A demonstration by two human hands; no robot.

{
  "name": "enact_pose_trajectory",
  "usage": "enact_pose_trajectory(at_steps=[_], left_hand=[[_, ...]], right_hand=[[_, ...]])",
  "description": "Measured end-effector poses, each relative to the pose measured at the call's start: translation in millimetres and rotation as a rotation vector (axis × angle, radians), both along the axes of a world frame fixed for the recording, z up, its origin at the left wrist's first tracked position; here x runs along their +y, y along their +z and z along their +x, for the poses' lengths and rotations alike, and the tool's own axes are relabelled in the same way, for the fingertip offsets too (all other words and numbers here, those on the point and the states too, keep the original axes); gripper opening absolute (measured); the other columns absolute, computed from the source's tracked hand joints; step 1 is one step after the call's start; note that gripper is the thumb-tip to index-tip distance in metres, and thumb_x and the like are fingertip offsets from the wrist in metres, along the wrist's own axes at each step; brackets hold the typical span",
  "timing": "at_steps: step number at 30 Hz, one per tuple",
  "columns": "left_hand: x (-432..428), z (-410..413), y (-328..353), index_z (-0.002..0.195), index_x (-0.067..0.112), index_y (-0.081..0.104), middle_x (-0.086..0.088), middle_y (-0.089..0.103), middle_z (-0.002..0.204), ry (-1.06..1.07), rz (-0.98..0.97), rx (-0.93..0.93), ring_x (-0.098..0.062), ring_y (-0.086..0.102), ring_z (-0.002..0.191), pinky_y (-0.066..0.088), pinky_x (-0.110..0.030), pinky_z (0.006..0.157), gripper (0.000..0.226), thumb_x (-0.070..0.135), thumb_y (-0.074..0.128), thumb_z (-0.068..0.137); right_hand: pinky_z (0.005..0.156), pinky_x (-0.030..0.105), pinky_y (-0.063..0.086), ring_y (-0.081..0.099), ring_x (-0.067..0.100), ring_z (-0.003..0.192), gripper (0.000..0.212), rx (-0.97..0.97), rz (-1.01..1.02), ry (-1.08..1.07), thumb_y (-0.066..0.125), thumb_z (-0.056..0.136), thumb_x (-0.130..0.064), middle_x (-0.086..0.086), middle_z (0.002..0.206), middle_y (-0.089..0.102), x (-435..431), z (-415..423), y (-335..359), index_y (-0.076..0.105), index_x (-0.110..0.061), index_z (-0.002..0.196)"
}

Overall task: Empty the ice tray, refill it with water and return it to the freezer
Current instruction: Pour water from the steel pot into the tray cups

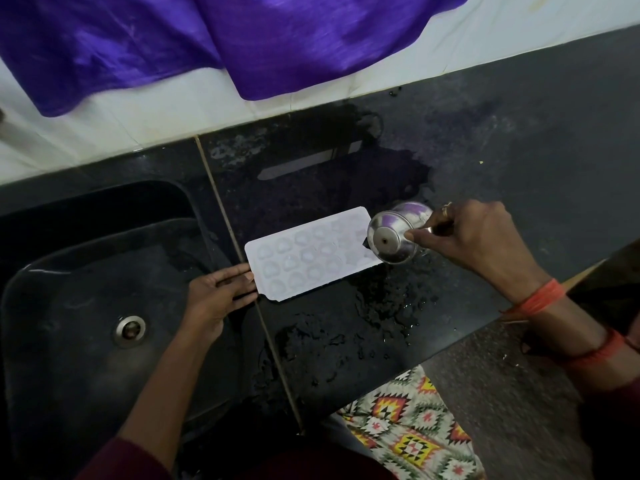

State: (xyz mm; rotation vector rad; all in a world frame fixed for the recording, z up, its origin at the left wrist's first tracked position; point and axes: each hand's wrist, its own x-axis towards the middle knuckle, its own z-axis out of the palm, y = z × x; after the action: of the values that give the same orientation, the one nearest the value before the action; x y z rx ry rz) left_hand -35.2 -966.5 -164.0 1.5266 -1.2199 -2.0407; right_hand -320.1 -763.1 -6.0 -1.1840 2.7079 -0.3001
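White plastic tray: the ice tray [308, 254] lies flat, cavities up, on the black stone counter [519, 150], just right of the seam between counter and sink. Its rounded cavities look pale, and I cannot tell how many hold water.
Steel cup: a small steel cup [394, 233] is tipped on its side over the tray's right end, base toward the camera and mouth turned away. No stream of water is visible from here.
Right hand: the right hand [474, 237] grips the cup, fingers and thumb curled round its wall. It wears a ring on one finger and orange thread bands [540, 296] at the wrist.
Left hand: the left hand [216, 296] has its straight fingers laid against the tray's left short edge. It holds nothing and only braces the tray.
Step in hand: this looks like the refill, with the emptying done, since no cubes show.
Doing it well: pour thin and slow, moving the cup along the rows rather than flooding one end. Stop short of the rims so the carry to the freezer does not slop. Press the bracing fingers flat so the tray cannot slide.
Risk: spilled water [381, 306] lies in patches on the counter beside and in front of the tray. The tray may skate on it, and its underside will likely drip when lifted.
Surroundings: a black sink [86, 271] with a steel drain [130, 330] sits to the left. A white tiled wall [173, 109] stands behind, with a purple cloth [277, 39] hanging over it. Patterned fabric [415, 427] shows below the counter's near edge.
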Motion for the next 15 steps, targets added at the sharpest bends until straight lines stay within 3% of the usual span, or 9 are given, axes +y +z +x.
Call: enact_pose_trajectory(at_steps=[9, 15], left_hand=[[-1.4, -0.4, -0.1, 0.108, 0.004, 0.073, -0.008, 0.078, 0.091, 0.004, -0.003, -0.009, -0.012, 0.076, 0.073, 0.060, -0.022, 0.060, 0.018, 0.000, 0.069, 0.091], [-1.2, -0.9, 0.4, 0.107, 0.005, 0.073, -0.003, 0.079, 0.081, 0.003, 0.001, -0.006, -0.011, 0.076, 0.072, 0.059, -0.021, 0.060, 0.017, 0.000, 0.070, 0.090]], right_hand=[[0.068, 0.036, 0.057, 0.068, 0.024, 0.066, 0.035, 0.004, -0.012, 0.013, 0.076, 0.077, -0.057, 0.003, 0.069, 0.073, 2.7, -4.1, -1.1, 0.080, -0.023, 0.085], [0.067, 0.032, 0.054, 0.068, 0.021, 0.066, 0.036, -0.011, -0.032, 0.015, 0.075, 0.078, -0.055, 0.003, 0.071, 0.073, 3.7, -6.5, 0.9, 0.080, -0.020, 0.086]])
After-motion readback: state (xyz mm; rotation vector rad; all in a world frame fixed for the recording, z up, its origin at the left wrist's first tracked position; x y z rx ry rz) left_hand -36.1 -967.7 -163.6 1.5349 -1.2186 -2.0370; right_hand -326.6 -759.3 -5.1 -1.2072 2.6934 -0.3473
